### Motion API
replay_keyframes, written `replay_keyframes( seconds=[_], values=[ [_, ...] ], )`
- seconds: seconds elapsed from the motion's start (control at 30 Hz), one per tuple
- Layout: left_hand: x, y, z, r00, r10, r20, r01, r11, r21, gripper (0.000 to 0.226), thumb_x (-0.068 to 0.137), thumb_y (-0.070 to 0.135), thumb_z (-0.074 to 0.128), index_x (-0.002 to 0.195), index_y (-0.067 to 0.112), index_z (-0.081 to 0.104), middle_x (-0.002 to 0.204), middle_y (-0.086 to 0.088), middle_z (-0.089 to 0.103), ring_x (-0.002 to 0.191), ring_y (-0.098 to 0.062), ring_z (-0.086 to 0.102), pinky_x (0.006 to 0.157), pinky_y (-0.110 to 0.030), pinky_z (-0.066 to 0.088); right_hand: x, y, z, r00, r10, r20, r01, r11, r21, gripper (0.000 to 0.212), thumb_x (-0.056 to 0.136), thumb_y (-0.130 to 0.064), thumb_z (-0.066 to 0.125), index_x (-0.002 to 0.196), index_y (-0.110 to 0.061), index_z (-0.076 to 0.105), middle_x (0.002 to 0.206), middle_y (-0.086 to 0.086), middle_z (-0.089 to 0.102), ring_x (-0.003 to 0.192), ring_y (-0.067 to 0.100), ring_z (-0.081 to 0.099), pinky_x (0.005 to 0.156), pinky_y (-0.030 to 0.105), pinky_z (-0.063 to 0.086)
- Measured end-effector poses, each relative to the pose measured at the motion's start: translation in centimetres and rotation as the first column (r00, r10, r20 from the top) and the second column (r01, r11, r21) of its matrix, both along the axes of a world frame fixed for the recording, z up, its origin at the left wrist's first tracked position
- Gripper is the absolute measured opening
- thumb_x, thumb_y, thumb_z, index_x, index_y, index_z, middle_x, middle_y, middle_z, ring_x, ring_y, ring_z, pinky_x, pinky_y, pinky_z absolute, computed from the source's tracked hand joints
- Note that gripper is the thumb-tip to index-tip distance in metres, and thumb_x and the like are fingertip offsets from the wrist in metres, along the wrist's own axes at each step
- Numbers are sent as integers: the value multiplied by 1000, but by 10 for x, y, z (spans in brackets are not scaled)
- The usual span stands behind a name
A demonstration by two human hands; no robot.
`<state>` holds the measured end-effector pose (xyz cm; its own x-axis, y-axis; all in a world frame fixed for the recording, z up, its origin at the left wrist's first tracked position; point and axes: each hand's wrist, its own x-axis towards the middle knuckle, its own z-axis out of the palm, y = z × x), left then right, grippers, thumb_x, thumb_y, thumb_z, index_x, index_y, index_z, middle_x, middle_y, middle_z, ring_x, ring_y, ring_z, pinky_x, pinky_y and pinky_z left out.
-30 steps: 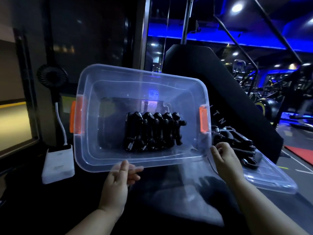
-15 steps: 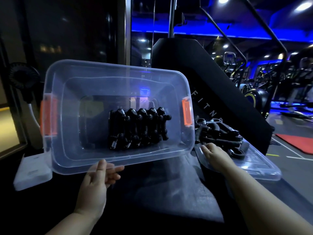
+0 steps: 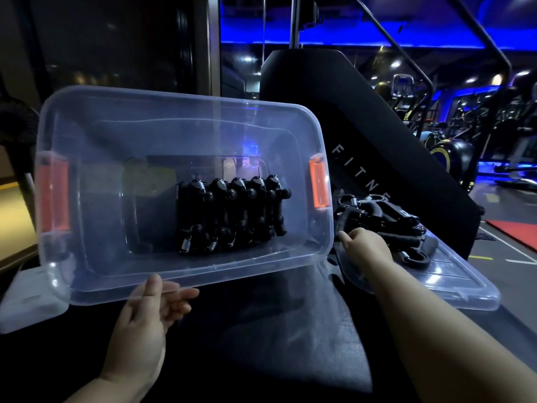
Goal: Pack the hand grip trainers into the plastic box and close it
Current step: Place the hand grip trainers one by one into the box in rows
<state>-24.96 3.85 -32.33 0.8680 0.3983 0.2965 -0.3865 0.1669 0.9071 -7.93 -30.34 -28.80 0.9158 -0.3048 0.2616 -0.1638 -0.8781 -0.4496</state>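
The clear plastic box (image 3: 96,266) with orange side latches (image 3: 318,184) is tilted up so its opening faces me. Several black hand grip trainers (image 3: 232,213) stand in a row against its bottom. My left hand (image 3: 145,321) grips the box's near rim, thumb over the edge. To the right, a pile of black grip trainers (image 3: 386,219) lies on the box's clear lid (image 3: 453,283). My right hand (image 3: 364,244) rests at the near side of that pile, fingers touching a trainer; I cannot tell whether it grips one.
A white block (image 3: 26,303) lies at the left behind the box. A black slanted machine housing (image 3: 363,135) rises behind the lid. Grey cloth (image 3: 290,330) covers the surface in front of me. Gym machines and a red mat (image 3: 514,231) are far right.
My right hand left the box's right rim and moved right onto the pile of trainers on the lid. The box shifted left in view, held by my left hand alone.
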Motion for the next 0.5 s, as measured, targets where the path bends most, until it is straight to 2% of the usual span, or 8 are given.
replay_keyframes(
  seconds=[0.1,0.17,0.2,0.27,0.37,0.5],
  values=[
    [1,0,-1,1000,8,2,-8,1000,-19,43,79,51,42,81,10,56,72,-10,73,54,-10,62,51,-14,50,9,-2,2,1000,-13,-3,13,1000,-9,43,92,-53,45,84,-15,62,82,7,65,78,28,59,61,30,37],
    [2,-1,0,1000,17,0,-17,999,-29,44,78,51,43,81,9,56,72,-12,73,53,-10,62,54,-18,52,15,0,4,999,-44,-13,44,999,-29,43,90,-56,45,82,-17,61,82,5,64,76,27,57,61,30,38],
    [2,-1,0,1000,20,0,-20,999,-29,44,79,51,43,81,10,56,72,-13,73,53,-10,62,58,-25,53,17,2,5,998,-67,-14,67,997,-48,44,89,-58,46,81,-18,60,80,4,62,75,26,56,60,30,38],
    [1,-2,1,1000,21,2,-21,999,-25,43,79,51,42,81,10,57,72,-12,73,54,-10,62,64,-33,47,18,6,7,993,-120,0,119,988,-102,46,86,-62,47,77,-19,58,72,1,56,70,26,53,56,30,37],
    [1,-1,2,1000,31,6,-31,999,-17,43,79,51,42,81,10,56,71,-11,73,54,-10,62,65,-34,44,16,11,8,989,-145,13,145,981,-132,49,83,-66,50,72,-18,57,66,-1,50,66,26,51,53,28,36],
    [1,-2,4,1000,29,7,-29,999,-18,42,80,50,42,80,10,55,70,-11,72,53,-10,61,66,-35,43,15,13,10,989,-150,-14,149,986,-76,47,82,-63,55,74,-17,58,72,2,55,68,27,53,56,30,39]
  ],
)
